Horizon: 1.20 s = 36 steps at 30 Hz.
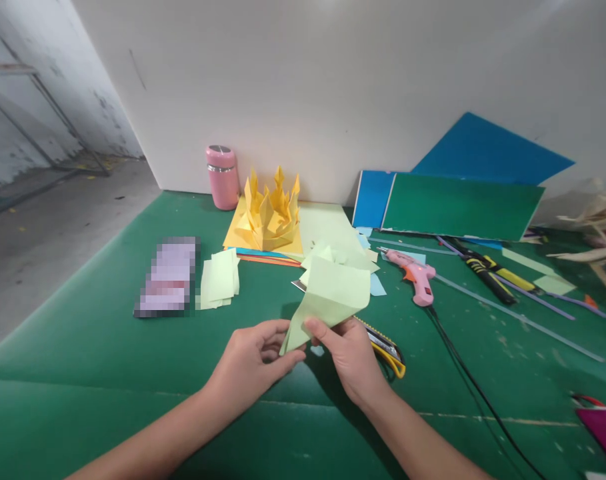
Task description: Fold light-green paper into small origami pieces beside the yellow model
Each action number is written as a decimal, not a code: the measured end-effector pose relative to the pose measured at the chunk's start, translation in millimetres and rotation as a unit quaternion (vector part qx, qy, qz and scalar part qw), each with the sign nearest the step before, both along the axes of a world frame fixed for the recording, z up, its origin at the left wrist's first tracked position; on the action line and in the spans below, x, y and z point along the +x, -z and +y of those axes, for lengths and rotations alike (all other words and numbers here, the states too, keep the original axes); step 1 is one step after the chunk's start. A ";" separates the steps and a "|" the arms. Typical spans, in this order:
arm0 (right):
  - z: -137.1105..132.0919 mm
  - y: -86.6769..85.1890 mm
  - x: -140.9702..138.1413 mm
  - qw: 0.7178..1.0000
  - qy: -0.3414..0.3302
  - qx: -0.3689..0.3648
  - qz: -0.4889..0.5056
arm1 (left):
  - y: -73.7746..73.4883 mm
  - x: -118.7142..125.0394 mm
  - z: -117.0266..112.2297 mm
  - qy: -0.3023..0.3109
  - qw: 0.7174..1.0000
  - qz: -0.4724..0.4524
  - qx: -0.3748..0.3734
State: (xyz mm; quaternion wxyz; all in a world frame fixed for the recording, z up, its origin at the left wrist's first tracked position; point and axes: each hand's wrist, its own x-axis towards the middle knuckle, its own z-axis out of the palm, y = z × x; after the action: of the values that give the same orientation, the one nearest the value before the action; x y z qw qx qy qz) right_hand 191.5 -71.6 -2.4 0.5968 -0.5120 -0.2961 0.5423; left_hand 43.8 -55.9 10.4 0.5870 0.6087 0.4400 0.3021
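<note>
A light green sheet of paper [335, 287], bent over on itself into a loose fold, is up off the table in front of me. My right hand [355, 357] pinches its lower edge, thumb on top and fingers behind. At the paper's lower left corner, my left hand [257, 357] has thumb and curled fingers closed around the tip. A yellow-and-black utility knife [390, 353] lies just beyond my right hand, partly hidden by it. Behind the held sheet are loose green paper pieces, partly covered. A stack of small green paper pieces [220, 280] lies to the left.
A yellow folded-paper crown [273, 217] sits on coloured sheets, beside a pink flask [223, 179]. A blurred-out phone [170, 277] lies left. On the right are a pink glue gun [417, 277] with its cord, pliers [487, 277], glue sticks and leaning boards [463, 207].
</note>
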 end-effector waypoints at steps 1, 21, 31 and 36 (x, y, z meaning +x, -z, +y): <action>-0.3 0.0 -0.2 1.000 0.003 0.002 -0.004 | 0.2 0.2 -0.2 -0.001 1.000 0.004 -0.005; -0.6 4.9 4.3 0.999 0.022 0.022 0.029 | -2.6 -2.9 7.5 -0.076 0.994 -0.017 -0.071; -1.1 4.6 2.1 0.999 0.023 0.013 0.020 | -5.3 -3.6 8.6 -0.073 0.994 0.062 0.061; -1.6 7.8 2.8 0.999 0.030 0.015 0.023 | -5.5 -5.1 7.8 -0.061 0.986 0.096 0.122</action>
State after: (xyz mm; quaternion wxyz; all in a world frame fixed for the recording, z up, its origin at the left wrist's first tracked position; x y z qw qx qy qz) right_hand 194.3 -73.1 -10.2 0.6271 -0.4990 -0.2743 0.5315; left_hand 38.7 -48.1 15.9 0.4435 0.6745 0.4903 0.3286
